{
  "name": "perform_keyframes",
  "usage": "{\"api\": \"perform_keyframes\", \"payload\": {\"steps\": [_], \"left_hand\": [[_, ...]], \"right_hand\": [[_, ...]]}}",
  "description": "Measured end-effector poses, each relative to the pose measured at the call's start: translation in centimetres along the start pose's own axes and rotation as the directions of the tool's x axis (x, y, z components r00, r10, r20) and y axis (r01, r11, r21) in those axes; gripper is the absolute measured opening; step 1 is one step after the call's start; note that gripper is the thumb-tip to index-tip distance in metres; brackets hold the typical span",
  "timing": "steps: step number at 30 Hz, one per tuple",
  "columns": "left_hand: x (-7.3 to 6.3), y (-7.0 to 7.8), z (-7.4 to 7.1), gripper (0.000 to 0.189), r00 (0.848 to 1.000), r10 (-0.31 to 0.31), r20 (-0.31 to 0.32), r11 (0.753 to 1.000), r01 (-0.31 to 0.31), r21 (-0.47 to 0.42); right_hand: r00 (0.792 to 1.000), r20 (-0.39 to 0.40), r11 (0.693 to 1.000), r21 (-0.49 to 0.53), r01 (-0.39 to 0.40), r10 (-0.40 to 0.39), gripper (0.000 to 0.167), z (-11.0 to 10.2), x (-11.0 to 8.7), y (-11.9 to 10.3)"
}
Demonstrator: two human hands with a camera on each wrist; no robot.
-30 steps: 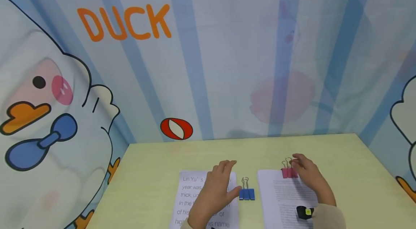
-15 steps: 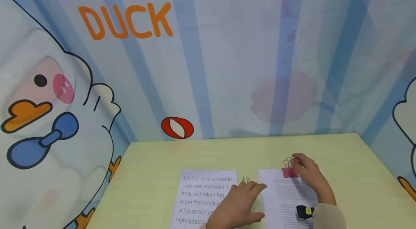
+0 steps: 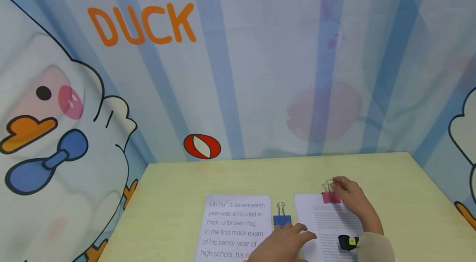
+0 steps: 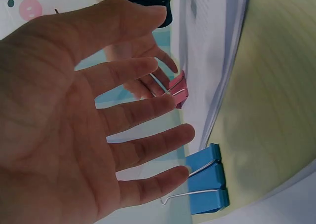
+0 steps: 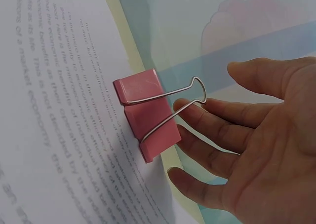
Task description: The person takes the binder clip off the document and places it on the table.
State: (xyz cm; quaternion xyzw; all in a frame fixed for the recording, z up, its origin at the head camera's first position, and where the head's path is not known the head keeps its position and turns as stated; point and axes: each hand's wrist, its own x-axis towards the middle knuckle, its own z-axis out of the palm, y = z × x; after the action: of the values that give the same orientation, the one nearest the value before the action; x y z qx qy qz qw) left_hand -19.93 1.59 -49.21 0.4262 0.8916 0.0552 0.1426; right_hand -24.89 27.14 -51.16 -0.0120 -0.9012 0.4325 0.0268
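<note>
Striped duck-print curtain (image 3: 256,67) hung behind the pale tabletop (image 3: 178,183), where you had paper on both sides: a large-print sheet (image 3: 230,225) on your left, a small-print paper stack (image 3: 306,216) on your right, blue clip (image 3: 282,220) between the two. Pink clip (image 3: 331,197) sat at the stack's far edge, its long axis running along that edge and its wire handles (image 5: 163,94) pointing off the paper, away from you. Key relation, by the look of it: pink clip lay just left of your right grip (image 3: 353,198), clearly the nearer hand. That grip was loosely spread, thumb apart from the bent fingers, nothing pinched; fingertips sat right beside the handles, but couldn't tell whether they touched. Your left grip (image 3: 280,244) was spread too, fingers straight and fanned, holding nothing, over the gap between sheet and stack. Blue clip lay just beyond it, partly covered by it in the head view, long side left to right; contact unclear. Any handling of the pink clip seemed to call for the right side, its handles being closest there.
</note>
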Motion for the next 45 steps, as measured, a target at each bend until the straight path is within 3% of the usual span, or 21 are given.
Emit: {"api": "perform_keyframes", "payload": {"steps": [6, 11, 19, 27, 31, 40, 45], "left_hand": [[0.4, 0.2, 1.1, 0.062, 0.999, -0.021, 0.029, 0.999, 0.019, 0.050], [0.6, 0.4, 1.8, 0.059, 0.996, -0.045, 0.078, 0.998, 0.042, 0.038], [0.2, 0.2, 2.2, 0.055, 0.999, -0.025, 0.047, 0.998, 0.022, 0.055], [0.3, 0.2, 2.2, 0.055, 0.997, -0.045, 0.061, 0.999, 0.043, 0.034], [0.4, 0.3, 2.2, 0.054, 0.997, -0.046, 0.059, 0.998, 0.044, 0.036], [0.4, 0.3, 2.3, 0.054, 0.996, -0.051, 0.066, 0.998, 0.049, 0.035], [0.4, 0.3, 2.2, 0.053, 0.996, -0.051, 0.072, 0.999, 0.050, 0.019]], "right_hand": [[1.000, -0.008, 1.000, -0.009, 0.014, -0.014, 0.046, 0.3, 0.1, 0.2], [1.000, -0.007, 1.000, -0.015, 0.022, -0.022, 0.044, 0.4, 0.3, 0.4], [1.000, -0.027, 1.000, 0.003, 0.004, -0.004, 0.034, 0.2, 0.5, 0.7], [0.999, -0.019, 0.994, 0.107, 0.032, -0.030, 0.016, 0.2, 0.7, 1.0], [1.000, 0.001, 0.987, 0.162, 0.018, -0.018, 0.017, 0.4, 0.8, 1.1], [0.997, -0.053, 0.972, 0.227, 0.058, -0.047, 0.015, 0.7, 0.9, 1.8], [0.999, -0.041, 0.957, 0.290, 0.016, -0.005, 0.018, 0.7, 0.9, 2.2]]}}
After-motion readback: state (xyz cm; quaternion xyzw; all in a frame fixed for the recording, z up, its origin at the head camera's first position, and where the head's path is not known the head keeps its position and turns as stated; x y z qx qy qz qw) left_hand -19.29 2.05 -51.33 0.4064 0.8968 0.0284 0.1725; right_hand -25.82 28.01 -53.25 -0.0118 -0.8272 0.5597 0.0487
